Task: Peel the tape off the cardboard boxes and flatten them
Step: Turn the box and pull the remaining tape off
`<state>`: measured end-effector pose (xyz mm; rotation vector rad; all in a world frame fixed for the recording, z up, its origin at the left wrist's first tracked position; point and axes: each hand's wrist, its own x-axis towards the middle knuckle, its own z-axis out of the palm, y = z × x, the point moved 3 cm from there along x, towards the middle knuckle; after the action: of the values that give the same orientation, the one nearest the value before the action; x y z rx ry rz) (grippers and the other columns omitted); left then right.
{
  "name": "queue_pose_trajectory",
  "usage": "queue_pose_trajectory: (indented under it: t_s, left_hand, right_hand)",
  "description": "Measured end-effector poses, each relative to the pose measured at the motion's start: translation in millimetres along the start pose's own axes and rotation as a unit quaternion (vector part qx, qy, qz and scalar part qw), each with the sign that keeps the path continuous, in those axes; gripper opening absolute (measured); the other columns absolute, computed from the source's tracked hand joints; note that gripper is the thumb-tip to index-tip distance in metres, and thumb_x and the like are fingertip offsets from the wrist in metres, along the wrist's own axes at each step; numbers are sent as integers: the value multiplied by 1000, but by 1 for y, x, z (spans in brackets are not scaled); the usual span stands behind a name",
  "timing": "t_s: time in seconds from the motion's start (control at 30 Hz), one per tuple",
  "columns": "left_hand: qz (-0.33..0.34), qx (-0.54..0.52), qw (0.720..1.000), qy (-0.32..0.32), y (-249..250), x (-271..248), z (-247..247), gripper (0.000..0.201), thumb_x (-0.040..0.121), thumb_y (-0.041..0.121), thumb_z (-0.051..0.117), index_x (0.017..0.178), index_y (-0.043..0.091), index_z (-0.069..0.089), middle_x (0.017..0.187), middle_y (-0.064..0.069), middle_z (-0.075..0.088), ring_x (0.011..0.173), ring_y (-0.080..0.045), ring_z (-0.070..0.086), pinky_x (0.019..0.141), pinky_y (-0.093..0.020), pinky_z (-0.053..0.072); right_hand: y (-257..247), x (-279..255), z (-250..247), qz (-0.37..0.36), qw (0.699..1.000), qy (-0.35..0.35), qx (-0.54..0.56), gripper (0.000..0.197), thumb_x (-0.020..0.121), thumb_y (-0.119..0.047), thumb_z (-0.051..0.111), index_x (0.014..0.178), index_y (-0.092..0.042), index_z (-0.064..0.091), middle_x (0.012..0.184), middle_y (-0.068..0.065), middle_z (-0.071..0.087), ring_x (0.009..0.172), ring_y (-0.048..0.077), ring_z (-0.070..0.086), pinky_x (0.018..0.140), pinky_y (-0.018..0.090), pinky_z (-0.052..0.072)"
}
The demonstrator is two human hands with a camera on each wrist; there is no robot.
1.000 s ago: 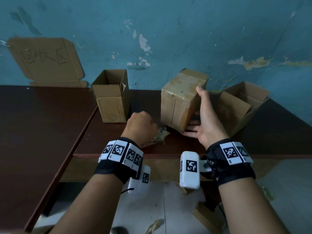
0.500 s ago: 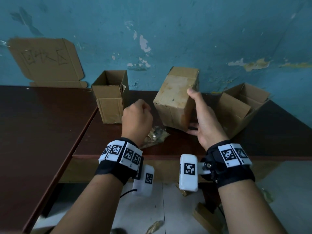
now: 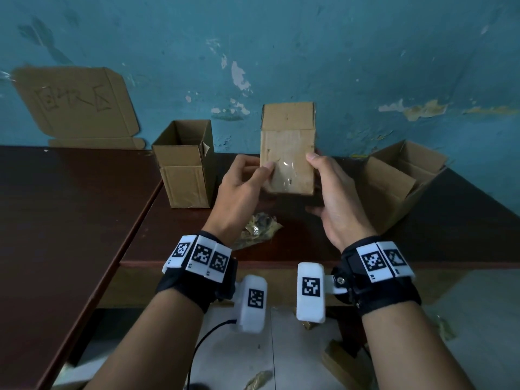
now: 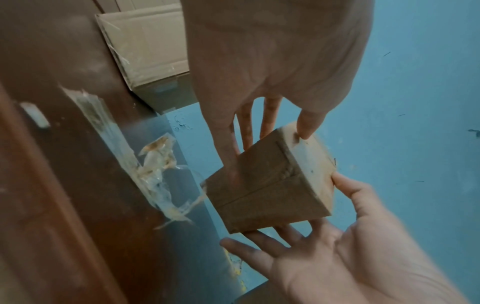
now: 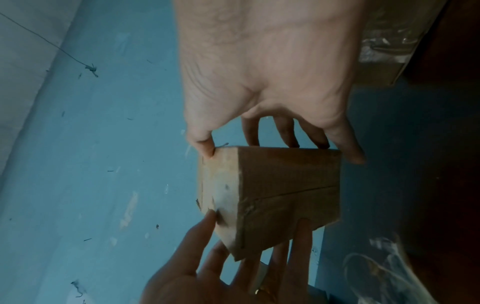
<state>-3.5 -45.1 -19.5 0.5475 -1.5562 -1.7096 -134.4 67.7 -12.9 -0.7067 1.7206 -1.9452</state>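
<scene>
From below, wrist views show the box's (image 4: pixel 267 191) untaped flap seam.

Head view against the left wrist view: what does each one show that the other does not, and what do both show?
Only the head view shows the open box on the right and the flat cardboard against the wall. Only the left wrist view shows the closed box's end with its middle seam. Both show the closed box held by the left hand and right hand, and the crumpled tape on the table.
</scene>
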Motion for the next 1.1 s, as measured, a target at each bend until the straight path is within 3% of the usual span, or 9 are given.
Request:
queue_pose_trajectory:
  t_s: [0.17, 0.27, 0.37, 0.53, 0.7, 0.8, 0.93, 1.0, 1.1]
  left_hand:
    - [-16, -43, 999, 15, -8, 1, 6, 22, 106, 25, 64, 117, 9, 52, 120, -13, 68, 110, -27, 73, 80, -48, 66]
    - [-30, -74, 997, 13, -12, 0, 10, 24, 105, 21, 64, 121, 10, 49, 117, -12, 72, 114, -30, 72, 90, -55, 64]
    - [-40, -87, 995, 19, -17, -1, 14, 32, 104, 18, 65, 131, 13, 49, 117, -6, 74, 116, -29, 72, 90, -50, 64]
    - [-57, -126, 990, -18, -19, 0, 15, 50, 102, 11, 61, 148, 29, 55, 131, -4, 74, 118, -28, 73, 97, -48, 61]
    - [-57, -129, 990, -14, -18, -2, 13, 42, 102, 21, 67, 143, 25, 61, 131, -6, 73, 121, -28, 71, 94, -46, 61]
    - [-53, -129, 990, -8, -19, -5, 14, 41, 105, 30, 65, 145, 21, 58, 133, -7, 72, 122, -27, 71, 84, -35, 62]
    - [-36, -115, 992, -28, -19, -5, 15, 46, 106, 19, 63, 151, 21, 54, 134, -5, 72, 121, -24, 71, 85, -32, 62]
    - [-35, -109, 993, -37, -20, -4, 15, 47, 106, 14, 62, 152, 21, 54, 134, -4, 72, 121, -22, 71, 87, -33, 62]
    - [-36, -105, 993, -44, -20, -3, 13, 48, 106, 10, 62, 152, 20, 54, 134, -4, 72, 120, -22, 72, 90, -36, 62]
  right_hand:
    - [3, -3, 10, 5, 1000, -17, 1, 41, 101, -40, 61, 141, -46, 65, 117, -8, 79, 114, 19, 73, 98, 51, 60]
    - [6, -5, 17, -26, 998, -41, -34, 56, 104, -34, 56, 157, -48, 48, 132, -10, 71, 119, 14, 68, 99, 41, 57]
    - [8, -5, 21, -56, 996, -48, -47, 55, 109, -25, 48, 160, -42, 41, 139, -6, 65, 123, 11, 65, 102, 39, 55]
    - [10, -5, 26, -82, 994, -54, -48, 62, 96, -39, 55, 156, -45, 43, 147, -6, 62, 134, 12, 61, 115, 48, 52]
    - [15, 0, 26, -84, 992, -61, -67, 72, 96, -37, 57, 163, -45, 32, 155, -1, 51, 138, 12, 55, 115, 45, 52]
    - [18, 2, 23, -66, 993, -66, -77, 80, 89, -43, 58, 164, -48, 28, 157, 0, 45, 139, 15, 53, 113, 46, 53]
    - [17, 2, 22, -69, 993, -72, -66, 79, 88, -39, 59, 162, -47, 33, 156, 3, 49, 137, 15, 57, 113, 45, 53]
    - [18, 2, 22, -73, 993, -69, -59, 74, 89, -44, 61, 159, -47, 37, 156, 3, 51, 136, 14, 59, 114, 47, 54]
    - [22, 3, 22, -63, 993, -68, -69, 86, 82, -55, 63, 162, -49, 31, 159, 0, 46, 139, 15, 57, 117, 49, 51]
